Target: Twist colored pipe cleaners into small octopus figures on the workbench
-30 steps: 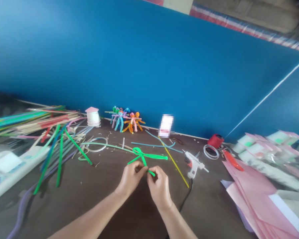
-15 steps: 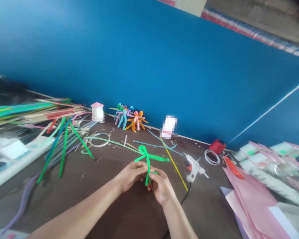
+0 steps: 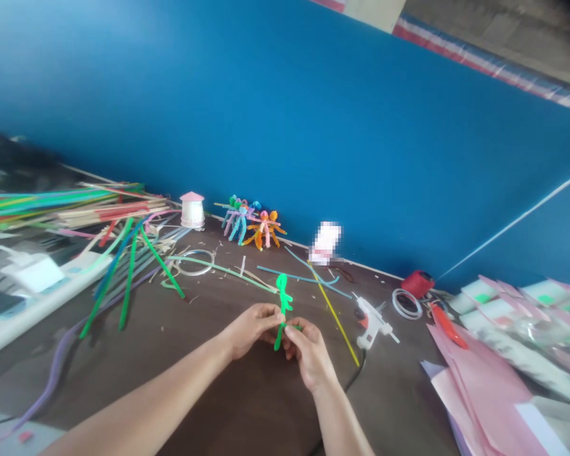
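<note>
A green pipe-cleaner figure (image 3: pixel 282 296) with a looped head stands upright between my fingers above the dark table (image 3: pixel 209 386). My left hand (image 3: pixel 256 329) pinches its middle from the left, thumb and fingertips together. From the right, my right hand (image 3: pixel 306 348) pinches a lower part of it, where a short green end sticks out beside the thumb. One leg shows below the fingertips. Part of the figure is hidden behind the fingers. Beyond it, near the blue wall, stand several small pipe-cleaner figures (image 3: pixel 265 231) in orange, pink, blue and purple.
Loose pipe cleaners (image 3: pixel 130 272) and a white power strip (image 3: pixel 61 297) lie left. A white glue gun (image 3: pixel 374 322) with a black cord rests right of my hands, near a yellow pipe cleaner (image 3: pixel 335 310). Pink sheets (image 3: pixel 475 373) and a red-handled tool (image 3: pixel 449 326) are farther right.
The green figure has turned in my hands, so its arms, spread wide before, now look short and edge-on. Both hands keep their pinch. The view has shifted slightly.
</note>
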The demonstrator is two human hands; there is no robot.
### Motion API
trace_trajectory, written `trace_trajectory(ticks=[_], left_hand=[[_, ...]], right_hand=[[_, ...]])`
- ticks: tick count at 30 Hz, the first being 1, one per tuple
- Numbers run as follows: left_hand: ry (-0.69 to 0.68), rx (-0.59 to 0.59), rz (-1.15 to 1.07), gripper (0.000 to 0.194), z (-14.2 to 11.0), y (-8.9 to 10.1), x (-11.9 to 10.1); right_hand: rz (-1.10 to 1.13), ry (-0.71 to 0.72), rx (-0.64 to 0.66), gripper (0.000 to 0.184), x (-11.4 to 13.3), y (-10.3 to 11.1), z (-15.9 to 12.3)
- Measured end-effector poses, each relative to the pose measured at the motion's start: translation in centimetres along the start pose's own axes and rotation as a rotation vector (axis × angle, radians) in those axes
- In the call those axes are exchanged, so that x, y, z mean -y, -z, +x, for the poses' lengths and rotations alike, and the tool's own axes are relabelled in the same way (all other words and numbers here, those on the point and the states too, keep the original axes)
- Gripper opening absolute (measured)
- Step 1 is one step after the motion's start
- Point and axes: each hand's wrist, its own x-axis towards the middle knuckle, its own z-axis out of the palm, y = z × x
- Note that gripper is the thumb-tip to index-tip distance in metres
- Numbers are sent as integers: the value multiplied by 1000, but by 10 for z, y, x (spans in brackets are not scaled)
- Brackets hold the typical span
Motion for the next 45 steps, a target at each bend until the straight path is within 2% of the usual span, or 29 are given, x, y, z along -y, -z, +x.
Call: trace_trajectory(ticks=[7, 11, 16, 21, 28, 31, 35, 38, 41, 45], left_hand=[[-37, -85, 191, 29, 2, 2, 7], [-34, -94, 241, 30, 1, 0, 3], [1, -52, 64, 29, -3, -3, -3], [98, 3, -64, 29, -2, -1, 1], [157, -61, -30, 29, 1, 1, 3], [96, -126, 58, 26, 2, -2, 6], [-106, -259, 288, 17, 5, -2, 12], [-240, -341, 485, 14, 6, 1, 14], [-251, -355, 547, 15, 6, 2, 13], [-187, -321, 466, 21, 6, 1, 12]], right_hand=[[-236, 49, -13, 16, 1, -2, -2], [-256, 36, -14, 15, 2, -3, -2], [-107, 83, -44, 16, 4, -1, -1], [10, 137, -46, 18, 3, 2, 0], [-116, 207, -98, 19, -1, 3, 2], [-274, 264, -150, 17, -1, 2, 1], [-478, 335, -209, 15, 1, -1, -2], [-525, 345, -207, 15, 2, -4, -3], [-528, 370, -187, 15, 3, -6, -2], [-551, 401, -202, 16, 2, -6, -2]])
